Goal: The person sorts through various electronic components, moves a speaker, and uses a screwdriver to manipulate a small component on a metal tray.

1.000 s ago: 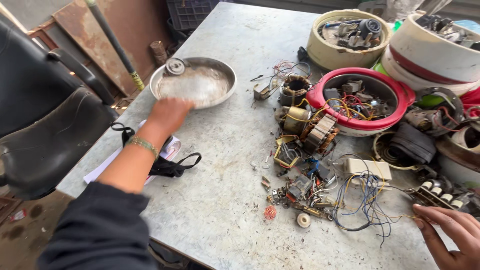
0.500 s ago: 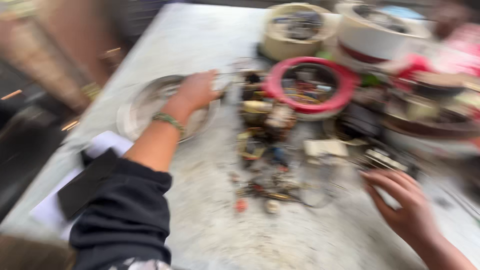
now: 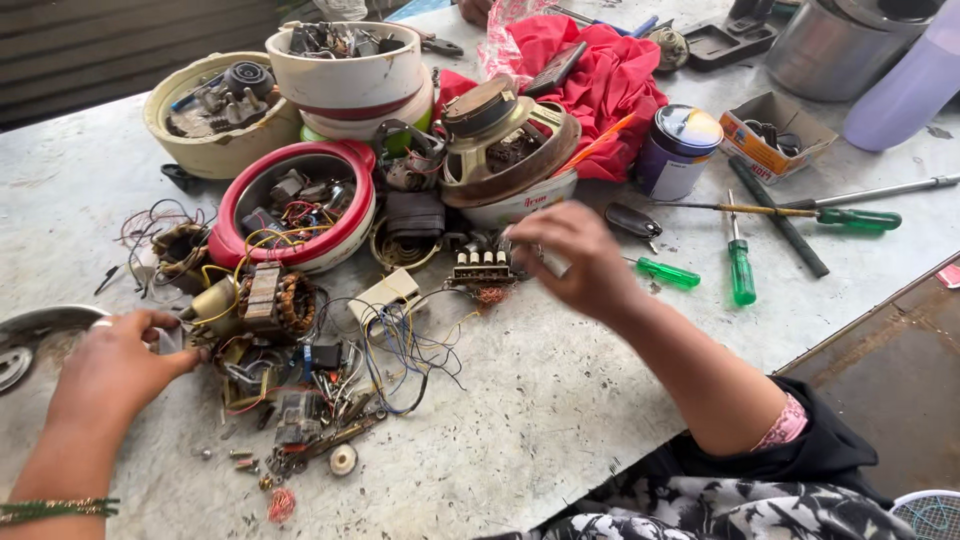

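Observation:
My left hand (image 3: 112, 362) rests at the lower left, between a metal dish (image 3: 22, 335) and a heap of electrical scrap. Its fingers pinch a small pale part (image 3: 170, 340). Just right of it lie a copper-wound coil (image 3: 272, 300) and tangled wires (image 3: 400, 345). My right hand (image 3: 578, 262) hovers at the middle of the table, fingers closed on a small white piece (image 3: 555, 264). It is right beside a black switch block (image 3: 483, 268). A dark sleeve covers my right upper arm.
A red-rimmed bowl (image 3: 240, 215), a cream bowl (image 3: 215, 150) and stacked white bowls (image 3: 350, 85) hold parts. Right of my hand lie green screwdrivers (image 3: 740, 268), a blue-and-white can (image 3: 676, 152), a red cloth (image 3: 610, 75), a cardboard box (image 3: 775, 135) and a metal pot (image 3: 838, 45).
The view has swung right along the table. My left hand left the metal dish for the scrap pile's edge. My right hand rose from the table's near edge to the switch block.

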